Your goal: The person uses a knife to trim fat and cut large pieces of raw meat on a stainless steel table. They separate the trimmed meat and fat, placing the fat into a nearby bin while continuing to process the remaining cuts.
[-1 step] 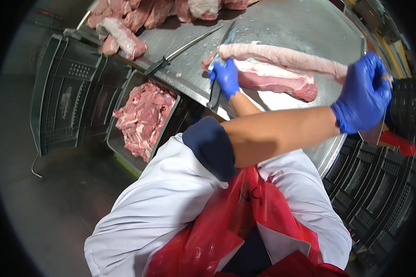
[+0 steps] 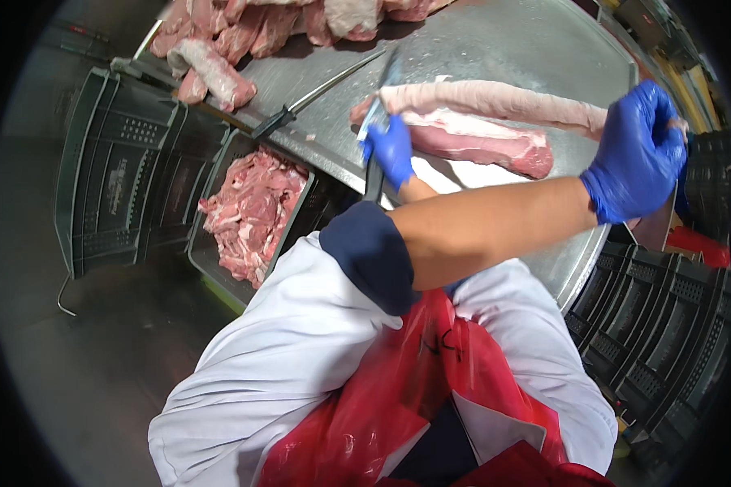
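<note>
My forearms cross, the left one passing over the right. Out at the right, my left hand (image 2: 638, 154) in a blue glove is closed on the end of a long pale strip of fat (image 2: 495, 99). The strip stretches leftward along the far side of a pink piece of meat (image 2: 487, 148), with its far-left end against the knife. My right hand (image 2: 392, 152), also blue-gloved, is closed round a knife (image 2: 374, 178) with a dark handle. The knife's blurred blade points away from me at the strip's left end.
Several meat pieces (image 2: 300, 24) are heaped at the back of the metal table (image 2: 495, 40). A sharpening steel (image 2: 280, 119) lies across its left edge. Below is a tub of meat trimmings (image 2: 252, 215). Dark plastic crates (image 2: 130, 178) stand left, more crates (image 2: 642, 325) right.
My right hand and the knife have shifted slightly toward the left and nearer me. The whole view has moved a little; my left hand keeps its hold on the strip.
</note>
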`<state>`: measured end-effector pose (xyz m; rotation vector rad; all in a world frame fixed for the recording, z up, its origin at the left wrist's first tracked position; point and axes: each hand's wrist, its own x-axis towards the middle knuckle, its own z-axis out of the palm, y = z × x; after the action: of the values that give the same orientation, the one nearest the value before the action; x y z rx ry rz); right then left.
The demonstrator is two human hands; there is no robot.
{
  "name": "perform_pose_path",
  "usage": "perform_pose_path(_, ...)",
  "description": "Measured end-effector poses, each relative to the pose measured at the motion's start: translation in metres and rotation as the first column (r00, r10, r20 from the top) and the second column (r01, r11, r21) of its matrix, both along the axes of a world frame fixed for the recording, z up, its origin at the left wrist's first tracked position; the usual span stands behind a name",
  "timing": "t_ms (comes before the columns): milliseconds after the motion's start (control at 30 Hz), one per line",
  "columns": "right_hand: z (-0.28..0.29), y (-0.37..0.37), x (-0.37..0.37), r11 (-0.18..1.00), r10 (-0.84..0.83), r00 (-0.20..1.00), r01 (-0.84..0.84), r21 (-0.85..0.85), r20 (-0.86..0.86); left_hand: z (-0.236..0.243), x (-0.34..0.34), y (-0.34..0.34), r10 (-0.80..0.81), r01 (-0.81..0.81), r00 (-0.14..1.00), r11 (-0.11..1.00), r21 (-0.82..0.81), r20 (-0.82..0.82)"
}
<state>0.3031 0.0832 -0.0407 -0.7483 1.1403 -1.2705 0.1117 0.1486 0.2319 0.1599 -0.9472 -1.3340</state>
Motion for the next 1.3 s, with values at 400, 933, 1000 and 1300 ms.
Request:
perform_pose_path(400, -0.044, 0.122, -0.138, 0.978, 0.195, 0.928, -0.209, -0.009, -0.317, 0.028, -0.192, 0.150, -0.518, 0.629, 0.759, 0.740, -0.239, 0.394)
perform_pose_path(933, -0.010, 0.137, -0.335, 0.924, -0.248, 0.864, 0.347, 0.162, -0.438, -0.294, 0.174, -0.171, 0.400, 0.424, -0.499, 0.886, -0.186, 0.769)
perform_pose_path(1000, -0.016, 0.098, -0.335, 0.894, -0.312, 0.857, 0.411, 0.180, -0.410, -0.303, 0.172, -0.152, 0.454, 0.464, -0.433, 0.853, -0.239, 0.779)
perform_pose_path(1300, 0.025, 0.135, -0.262, 0.862, -0.153, 0.838, 0.373, 0.345, -0.524, -0.300, 0.171, -0.081, 0.445, 0.358, -0.333, 0.875, -0.326, 0.831)
